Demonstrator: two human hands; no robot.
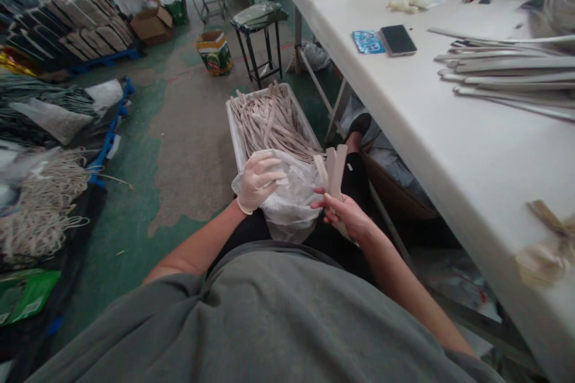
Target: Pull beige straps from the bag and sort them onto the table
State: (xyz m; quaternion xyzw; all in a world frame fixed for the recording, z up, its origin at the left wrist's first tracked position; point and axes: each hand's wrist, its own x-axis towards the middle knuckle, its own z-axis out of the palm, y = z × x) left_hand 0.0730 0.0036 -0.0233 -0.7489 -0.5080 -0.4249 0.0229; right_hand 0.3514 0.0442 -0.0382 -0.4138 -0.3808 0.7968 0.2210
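My left hand (259, 184) wears a pale thin glove and is raised over my lap, its fingers curled in. A small whitish bit shows at its fingertips, too unclear to name. Bare and lower to the right, my right hand (345, 214) grips a few flat beige straps (336, 170), whose ends stick up and fan apart above the fingers. Between both hands a crumpled clear plastic bag (291, 206) lies over my lap. Just beyond it, a white plastic bin (230, 125) holds a heap of similar beige straps (274, 119).
On my right runs a long white table (404, 114) bearing a dark phone (398, 40), a blue packet (368, 42) and a bundle of pale strips (512, 69). A stool (259, 18) and a carton (214, 54) stand ahead. Pallets with cord (40, 209) line the left.
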